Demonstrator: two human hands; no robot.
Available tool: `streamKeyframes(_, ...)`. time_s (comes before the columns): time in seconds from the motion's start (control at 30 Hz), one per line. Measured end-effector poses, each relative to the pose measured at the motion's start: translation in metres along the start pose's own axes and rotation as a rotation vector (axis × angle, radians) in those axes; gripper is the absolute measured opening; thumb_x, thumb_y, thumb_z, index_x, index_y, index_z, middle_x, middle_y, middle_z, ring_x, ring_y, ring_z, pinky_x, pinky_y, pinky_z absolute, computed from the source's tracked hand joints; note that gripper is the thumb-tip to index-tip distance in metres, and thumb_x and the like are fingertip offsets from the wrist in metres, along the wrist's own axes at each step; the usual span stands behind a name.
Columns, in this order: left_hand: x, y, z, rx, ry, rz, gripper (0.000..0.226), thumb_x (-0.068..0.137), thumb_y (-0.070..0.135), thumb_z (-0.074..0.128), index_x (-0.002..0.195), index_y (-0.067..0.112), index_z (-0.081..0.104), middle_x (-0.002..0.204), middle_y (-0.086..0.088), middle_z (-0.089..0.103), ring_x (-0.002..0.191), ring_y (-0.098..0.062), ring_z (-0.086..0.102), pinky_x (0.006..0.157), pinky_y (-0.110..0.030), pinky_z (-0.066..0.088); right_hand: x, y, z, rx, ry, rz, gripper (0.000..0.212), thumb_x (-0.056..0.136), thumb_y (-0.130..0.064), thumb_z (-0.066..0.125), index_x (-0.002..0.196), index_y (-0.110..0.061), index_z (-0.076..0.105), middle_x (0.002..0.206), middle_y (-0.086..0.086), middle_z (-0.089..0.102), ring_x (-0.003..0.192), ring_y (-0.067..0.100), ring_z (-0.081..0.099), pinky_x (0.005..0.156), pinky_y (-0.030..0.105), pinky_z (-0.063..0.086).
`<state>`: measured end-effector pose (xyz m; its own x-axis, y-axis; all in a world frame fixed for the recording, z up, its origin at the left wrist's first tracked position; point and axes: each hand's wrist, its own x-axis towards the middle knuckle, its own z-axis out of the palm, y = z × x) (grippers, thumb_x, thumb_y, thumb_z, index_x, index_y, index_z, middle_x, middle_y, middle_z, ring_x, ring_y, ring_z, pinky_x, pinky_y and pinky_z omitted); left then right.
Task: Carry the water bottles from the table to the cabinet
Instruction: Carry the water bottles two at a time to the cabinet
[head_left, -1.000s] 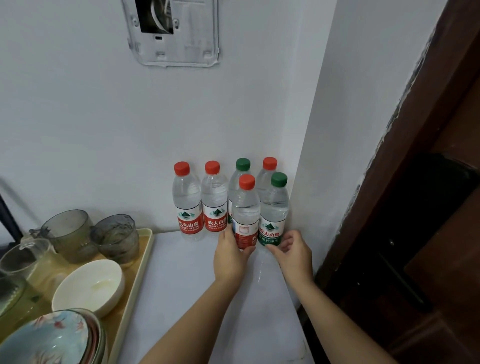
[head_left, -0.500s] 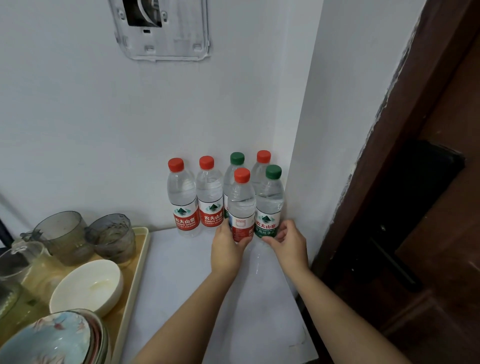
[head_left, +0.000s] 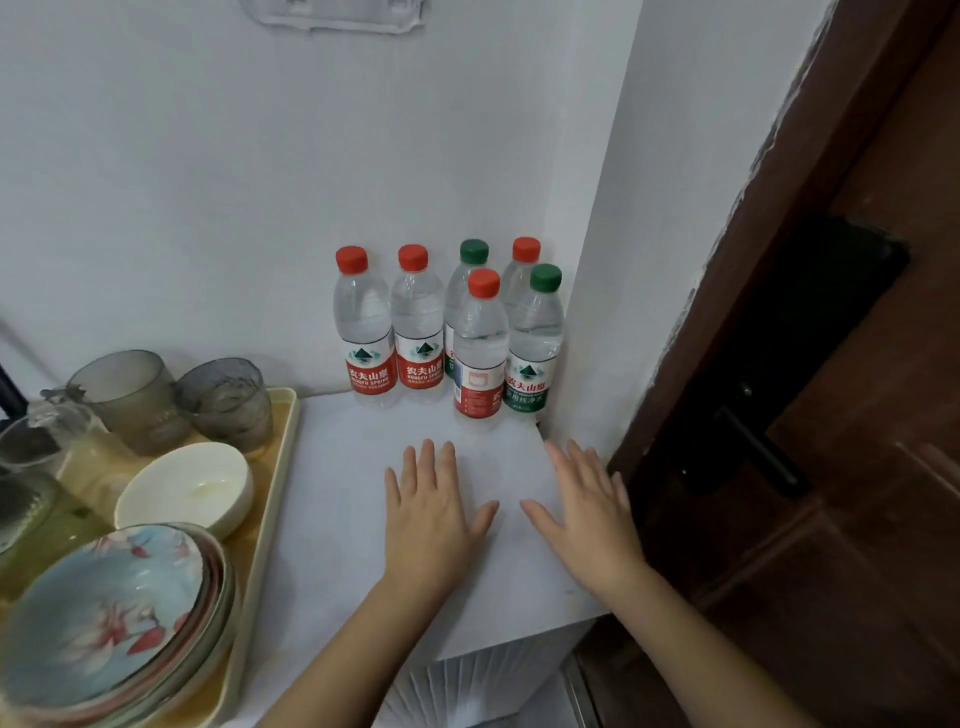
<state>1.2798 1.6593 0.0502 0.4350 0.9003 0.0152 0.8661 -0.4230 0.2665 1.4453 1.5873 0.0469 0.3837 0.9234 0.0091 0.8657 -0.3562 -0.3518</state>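
Note:
Several water bottles stand upright in the back right corner of the white cabinet top (head_left: 337, 519). In front are a red-capped bottle (head_left: 480, 343) and a green-capped bottle (head_left: 537, 338). Behind them stand two red-labelled bottles (head_left: 363, 332) (head_left: 418, 327), another green-capped one (head_left: 465, 280) and a red-capped one (head_left: 522, 270). My left hand (head_left: 434, 512) lies flat on the white top, fingers straight, a short way in front of the bottles. My right hand (head_left: 592, 512) lies flat beside it near the right edge. Neither hand holds anything.
A beige tray (head_left: 278, 467) at the left carries glass cups (head_left: 226, 402), a white bowl (head_left: 187, 488) and a stack of flowered plates (head_left: 109, 613). White walls close the corner. A dark wooden door (head_left: 831, 415) stands at the right.
Both hands let go of the two front bottles and drew back toward me. They now rest flat on the white top. The bottles stay in the corner.

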Motion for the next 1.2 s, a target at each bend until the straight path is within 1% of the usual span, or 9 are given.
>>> streamKeyframes(0.13,-0.038,-0.005,0.006,0.051,-0.009,-0.042,0.093,0.080,0.070,0.001,0.154,0.015,0.011,0.161,-0.013,0.010,0.149,-0.033,0.003,0.118,-0.049,0.001,-0.021,-0.005,0.001,-0.048,-0.079,-0.100,0.075,0.094,-0.059,0.041,0.154,-0.033,0.006,0.164,0.000,0.006,0.151,0.023,0.000,0.119,0.048,0.003)
streamKeyframes(0.27,-0.078,-0.007,0.017,0.068,0.001,-0.148,0.083,0.087,0.065,0.022,0.143,0.008,0.043,0.148,-0.019,0.041,0.140,-0.040,0.033,0.112,-0.056,0.025,-0.031,-0.012,0.002,-0.079,-0.159,-0.258,0.072,0.096,-0.057,0.039,0.155,-0.033,0.005,0.164,0.001,0.001,0.151,0.023,-0.005,0.120,0.049,-0.002)
streamKeyframes(0.33,-0.100,-0.007,0.025,0.055,0.034,-0.199,0.078,0.087,0.062,0.030,0.139,0.006,0.049,0.143,-0.021,0.047,0.135,-0.041,0.041,0.107,-0.059,0.032,-0.034,-0.016,0.002,-0.095,-0.206,-0.352,0.071,0.096,-0.057,0.038,0.155,-0.033,0.004,0.164,0.000,0.000,0.151,0.022,-0.007,0.120,0.049,-0.004)
streamKeyframes(0.4,-0.125,-0.004,0.031,0.022,0.094,-0.271,0.077,0.088,0.060,0.032,0.140,0.005,0.047,0.145,-0.021,0.045,0.136,-0.041,0.039,0.108,-0.059,0.032,-0.040,-0.019,0.004,-0.099,-0.261,-0.445,0.071,0.097,-0.056,0.038,0.155,-0.034,0.004,0.164,0.000,-0.001,0.151,0.022,-0.008,0.120,0.048,-0.005)
streamKeyframes(0.5,-0.166,0.004,0.039,-0.048,0.193,-0.428,0.075,0.091,0.059,0.031,0.146,0.008,0.037,0.152,-0.017,0.035,0.142,-0.037,0.029,0.114,-0.055,0.021,-0.054,-0.022,0.013,-0.082,-0.344,-0.589,0.070,0.095,-0.059,0.034,0.155,-0.033,0.007,0.164,0.000,0.002,0.151,0.021,-0.005,0.120,0.048,-0.004)
streamKeyframes(0.63,-0.221,0.018,0.049,-0.102,0.228,-0.625,0.074,0.093,0.056,0.032,0.150,0.010,0.028,0.157,-0.015,0.025,0.147,-0.034,0.017,0.117,-0.051,0.012,-0.081,-0.026,0.027,-0.039,-0.428,-0.801,0.072,0.090,-0.060,0.028,0.154,-0.030,0.014,0.164,0.002,0.008,0.151,0.024,0.000,0.118,0.049,-0.006)
streamKeyframes(0.83,-0.291,0.042,0.066,-0.129,0.226,-0.892,0.073,0.093,0.055,0.033,0.149,0.008,0.030,0.155,-0.016,0.029,0.146,-0.035,0.021,0.117,-0.054,0.014,-0.113,-0.047,0.045,-0.094,-0.475,-1.132,0.067,0.092,-0.052,0.034,0.152,-0.024,0.022,0.162,0.009,0.016,0.150,0.031,0.005,0.117,0.055,-0.003)
streamKeyframes(0.97,-0.332,0.052,0.079,-0.126,0.205,-1.065,0.071,0.093,0.054,0.032,0.148,0.007,0.032,0.155,-0.017,0.030,0.145,-0.036,0.022,0.117,-0.055,0.016,-0.134,-0.065,0.062,-0.222,-0.507,-1.298,0.068,0.093,-0.054,0.027,0.153,-0.024,0.019,0.162,0.011,0.013,0.150,0.032,0.002,0.116,0.055,-0.007)
streamKeyframes(1.2,-0.406,0.066,0.098,-0.161,0.243,-1.394,0.072,0.091,0.054,0.030,0.146,0.007,0.036,0.154,-0.019,0.030,0.145,-0.038,0.021,0.116,-0.057,0.013,-0.206,-0.095,0.088,-0.321,-0.658,-1.581,0.071,0.091,-0.055,0.022,0.154,-0.023,0.020,0.162,0.012,0.013,0.150,0.034,0.003,0.116,0.059,-0.001)
